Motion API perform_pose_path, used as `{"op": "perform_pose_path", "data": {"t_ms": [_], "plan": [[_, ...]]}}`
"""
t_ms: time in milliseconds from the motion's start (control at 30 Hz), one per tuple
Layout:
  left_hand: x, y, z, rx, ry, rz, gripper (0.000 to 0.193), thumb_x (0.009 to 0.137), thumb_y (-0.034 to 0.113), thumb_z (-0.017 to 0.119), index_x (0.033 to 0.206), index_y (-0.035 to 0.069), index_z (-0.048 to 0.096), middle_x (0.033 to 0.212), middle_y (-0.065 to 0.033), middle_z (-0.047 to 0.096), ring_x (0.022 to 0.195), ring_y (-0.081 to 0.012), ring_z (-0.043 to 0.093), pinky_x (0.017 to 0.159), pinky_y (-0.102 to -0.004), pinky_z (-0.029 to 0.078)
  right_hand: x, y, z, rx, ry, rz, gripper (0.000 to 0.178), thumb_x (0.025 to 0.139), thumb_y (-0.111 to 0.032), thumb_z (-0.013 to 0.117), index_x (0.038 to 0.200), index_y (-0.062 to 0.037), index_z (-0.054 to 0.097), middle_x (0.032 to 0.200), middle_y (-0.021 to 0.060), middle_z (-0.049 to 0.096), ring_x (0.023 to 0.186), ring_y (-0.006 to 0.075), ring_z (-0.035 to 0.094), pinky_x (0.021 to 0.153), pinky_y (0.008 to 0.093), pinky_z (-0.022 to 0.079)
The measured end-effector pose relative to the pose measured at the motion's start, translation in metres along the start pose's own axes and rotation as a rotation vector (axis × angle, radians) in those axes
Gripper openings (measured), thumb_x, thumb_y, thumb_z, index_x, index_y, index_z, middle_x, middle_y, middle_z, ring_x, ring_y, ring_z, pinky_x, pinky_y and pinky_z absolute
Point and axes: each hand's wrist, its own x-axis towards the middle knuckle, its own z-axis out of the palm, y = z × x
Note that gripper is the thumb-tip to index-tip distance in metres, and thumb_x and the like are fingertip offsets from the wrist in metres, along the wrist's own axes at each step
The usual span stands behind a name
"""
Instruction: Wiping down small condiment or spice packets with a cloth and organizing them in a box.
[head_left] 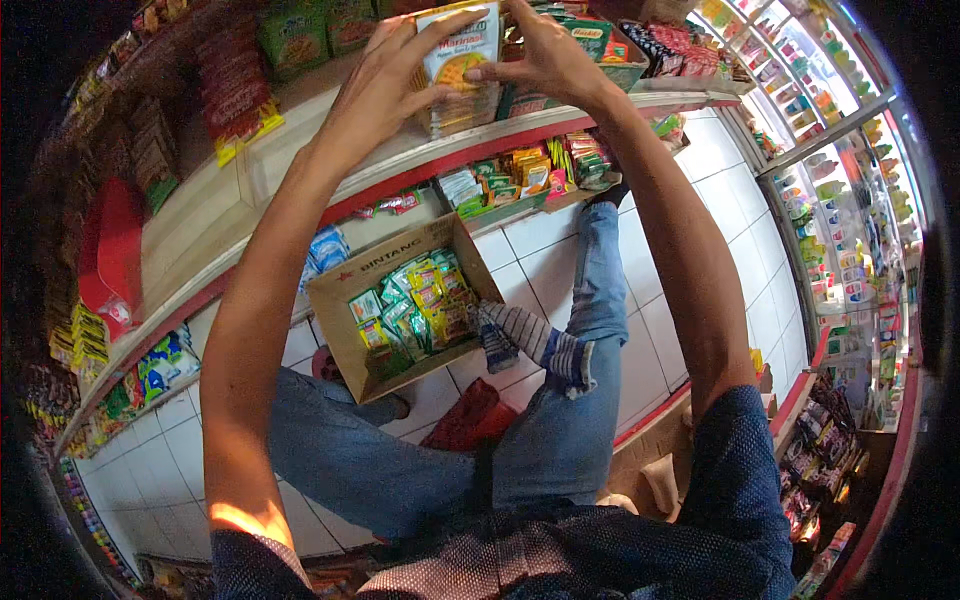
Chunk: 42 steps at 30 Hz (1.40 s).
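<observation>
At the top of the view, both my arms reach to a shelf. A white and orange seasoning packet [465,45] with a food picture stands upright between my hands. My left hand [385,85] has its fingers curled over the packet's left side and front. My right hand [550,60] grips its right side, thumb pressed on the front. Below the packet's printed face, more of a pale stack or box shows, and I cannot tell where one ends. Between my legs, an open cardboard box [385,262] holds several green and yellow sachets [415,305].
A striped cloth [535,345] hangs over my knee by the box. The shelf's red edge [400,175] runs under my forearms. A lower tray holds upright sachets [525,170]. Glass-doored shelves [840,200] stand at right. A red cloth-like thing [470,415] lies on white floor tiles.
</observation>
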Motion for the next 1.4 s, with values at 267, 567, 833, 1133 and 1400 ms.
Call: {"op": "perform_pose_path", "data": {"t_ms": [267, 567, 833, 1133, 1400], "plan": [[0.002, 0.006, 0.002, -0.02, 0.135, 0.017, 0.101, 0.069, 0.021, 0.088, 0.156, 0.027, 0.037, 0.143, -0.0133, 0.051, 0.132, -0.0372, 0.046, 0.114, -0.047, 0.038, -0.004, 0.007, 0.011, 0.121, 0.082, -0.17, 0.085, 0.074, -0.031, 0.09, 0.133, -0.0039, 0.035, 0.114, 0.0254, 0.066, 0.108, 0.0428, 0.066, 0.091, 0.0468, 0.054], [0.004, 0.005, 0.002, -0.103, 0.078, -0.058, 0.104, 0.069, 0.023, 0.091, 0.156, 0.018, 0.035, 0.156, -0.0099, 0.044, 0.143, -0.0314, 0.042, 0.12, -0.0455, 0.035, -0.018, 0.009, 0.023, 0.122, 0.202, -0.145, 0.09, 0.077, -0.028, 0.088, 0.142, -0.0062, 0.03, 0.113, 0.0255, 0.07, 0.108, 0.036, 0.07, 0.089, 0.0438, 0.057], [-0.006, 0.006, 0.006, -0.081, 0.072, -0.139, 0.093, 0.072, 0.023, 0.089, 0.151, 0.015, 0.04, 0.148, -0.0096, 0.05, 0.135, -0.0315, 0.05, 0.115, -0.0455, 0.039, -0.013, 0.015, 0.025, 0.038, 0.204, -0.161, 0.09, 0.074, -0.028, 0.09, 0.14, -0.0062, 0.033, 0.115, 0.0258, 0.068, 0.108, 0.0394, 0.069, 0.089, 0.0451, 0.056], [-0.011, 0.008, 0.012, -0.042, 0.128, -0.175, 0.091, 0.07, 0.027, 0.089, 0.148, 0.014, 0.043, 0.138, -0.0151, 0.054, 0.13, -0.0363, 0.049, 0.11, -0.0465, 0.041, -0.012, 0.015, 0.023, -0.003, 0.168, -0.185, 0.085, 0.076, -0.028, 0.088, 0.139, -0.0053, 0.035, 0.116, 0.0267, 0.066, 0.105, 0.0421, 0.068, 0.086, 0.0459, 0.055], [-0.012, 0.001, 0.014, -0.412, 0.352, -0.33, 0.09, 0.076, 0.029, 0.087, 0.152, 0.019, 0.04, 0.15, -0.0125, 0.046, 0.142, -0.0298, 0.041, 0.109, -0.0507, 0.045, -0.007, 0.011, 0.027, -0.061, 0.195, -0.144, 0.081, 0.078, -0.037, 0.087, 0.13, -0.0039, 0.035, 0.112, 0.0287, 0.065, 0.104, 0.0454, 0.066, 0.084, 0.0476, 0.055]]}}
